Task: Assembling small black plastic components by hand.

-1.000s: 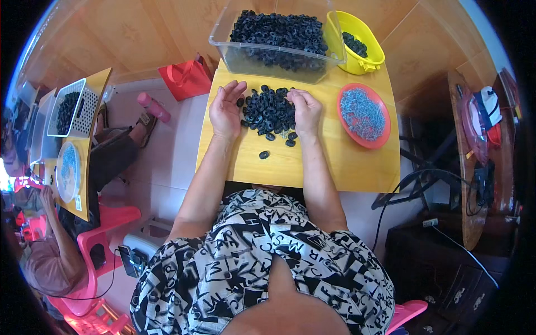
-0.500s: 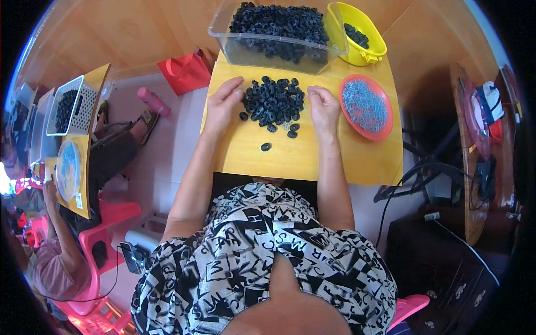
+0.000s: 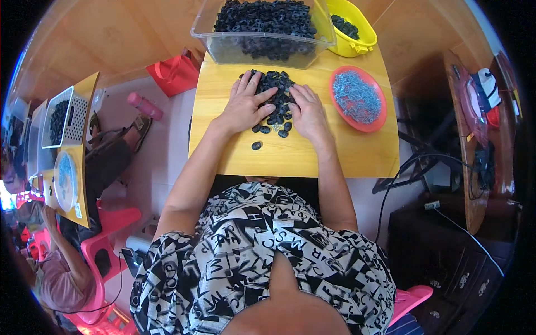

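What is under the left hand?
The left hand rests over the left side of the pile of black pieces; some show beside its thumb. Whatever lies directly beneath the palm and fingers is covered and cannot be told.

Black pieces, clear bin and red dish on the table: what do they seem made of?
Black pieces: perhaps moulded plastic or rubber, unclear which; dark with faint sheen. Clear bin: likely rigid plastic, glossy; transparent with rim highlights. Red dish: probably plastic, smooth; evenly coloured rim.

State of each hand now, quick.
Left hand: open, palm down, fingers spread on the black pieces.
Right hand: open, fingers extended at their right edge.
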The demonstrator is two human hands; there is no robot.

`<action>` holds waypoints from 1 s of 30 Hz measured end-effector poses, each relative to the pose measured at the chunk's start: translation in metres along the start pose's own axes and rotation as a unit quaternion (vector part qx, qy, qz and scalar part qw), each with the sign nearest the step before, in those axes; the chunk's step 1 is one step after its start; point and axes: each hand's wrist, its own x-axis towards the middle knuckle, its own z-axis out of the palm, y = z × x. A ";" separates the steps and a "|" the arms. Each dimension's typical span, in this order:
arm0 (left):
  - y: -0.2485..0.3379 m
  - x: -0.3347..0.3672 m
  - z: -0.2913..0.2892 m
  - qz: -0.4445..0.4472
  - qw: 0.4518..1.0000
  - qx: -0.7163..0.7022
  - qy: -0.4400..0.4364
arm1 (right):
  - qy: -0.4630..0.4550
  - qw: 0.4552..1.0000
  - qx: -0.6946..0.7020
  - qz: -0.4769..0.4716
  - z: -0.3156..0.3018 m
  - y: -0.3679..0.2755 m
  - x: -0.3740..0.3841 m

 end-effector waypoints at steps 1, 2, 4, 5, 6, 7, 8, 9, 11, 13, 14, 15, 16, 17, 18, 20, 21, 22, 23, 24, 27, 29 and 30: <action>-0.003 -0.001 0.001 0.001 0.999 -0.034 0.010 | -0.001 1.000 0.001 0.000 0.001 0.001 0.000; -0.005 -0.002 0.002 -0.042 0.981 -0.181 0.046 | 0.005 1.000 0.022 -0.002 0.001 0.003 0.000; -0.019 -0.007 0.007 -0.116 0.915 -0.367 0.123 | 0.009 0.999 0.044 -0.004 0.001 0.005 0.003; -0.032 -0.013 0.009 -0.165 0.859 -0.461 0.147 | -0.013 0.999 0.031 -0.027 -0.001 0.001 0.007; -0.022 -0.006 -0.007 -0.209 0.790 -0.553 0.160 | -0.033 0.999 0.015 -0.040 -0.005 0.001 0.009; -0.007 -0.008 -0.023 -0.245 0.773 -0.562 0.161 | -0.034 0.999 0.016 -0.035 -0.009 -0.003 0.012; -0.015 -0.015 -0.025 -0.249 0.774 -0.558 0.168 | -0.061 0.996 -0.012 -0.061 -0.011 -0.014 0.018; -0.031 -0.021 -0.022 -0.247 0.770 -0.560 0.179 | -0.086 0.992 -0.042 -0.083 -0.010 -0.021 0.023; -0.043 -0.029 -0.019 -0.245 0.741 -0.591 0.203 | -0.128 0.987 -0.046 -0.091 0.003 -0.018 0.029; -0.040 -0.041 -0.024 -0.258 0.788 -0.531 0.176 | -0.172 0.977 -0.089 -0.091 0.013 -0.015 0.032; -0.034 -0.047 -0.029 -0.268 0.829 -0.468 0.147 | -0.183 0.973 -0.105 -0.090 0.011 -0.013 0.033; -0.024 -0.055 -0.037 -0.258 0.845 -0.455 0.108 | -0.176 0.976 -0.099 -0.084 0.009 -0.010 0.033; -0.014 -0.060 -0.045 -0.215 0.897 -0.377 0.076 | -0.169 0.978 -0.094 -0.077 0.008 -0.009 0.033; -0.004 -0.066 -0.050 -0.168 0.939 -0.298 0.042 | -0.154 0.982 -0.079 -0.076 0.005 -0.011 0.032; 0.002 -0.071 -0.049 -0.143 0.953 -0.266 0.027 | -0.157 0.982 -0.078 -0.077 0.007 -0.013 0.032; 0.018 -0.076 -0.051 -0.104 0.989 -0.107 -0.003 | -0.167 0.978 -0.064 -0.107 0.011 -0.020 0.031; 0.022 -0.076 -0.048 -0.084 0.993 -0.088 -0.009 | -0.184 0.973 -0.080 -0.118 0.016 -0.020 0.031; 0.026 -0.074 -0.045 -0.084 0.992 -0.089 -0.010 | -0.184 0.973 -0.080 -0.117 0.017 -0.021 0.031; 0.030 -0.072 -0.042 -0.090 0.994 -0.054 -0.026 | -0.186 0.972 -0.088 -0.110 0.018 -0.021 0.033; 0.033 -0.070 -0.039 -0.095 0.994 -0.019 -0.043 | -0.189 0.972 -0.095 -0.102 0.018 -0.021 0.034; 0.026 -0.063 -0.031 -0.099 0.994 -0.011 -0.045 | -0.121 0.986 -0.066 -0.095 0.004 -0.012 0.039; 0.022 -0.058 -0.029 -0.102 0.993 -0.005 -0.050 | -0.041 0.994 -0.051 -0.089 -0.019 0.000 0.030; 0.019 -0.057 -0.028 -0.102 0.993 -0.007 -0.052 | -0.010 0.995 -0.033 -0.090 -0.027 0.008 0.024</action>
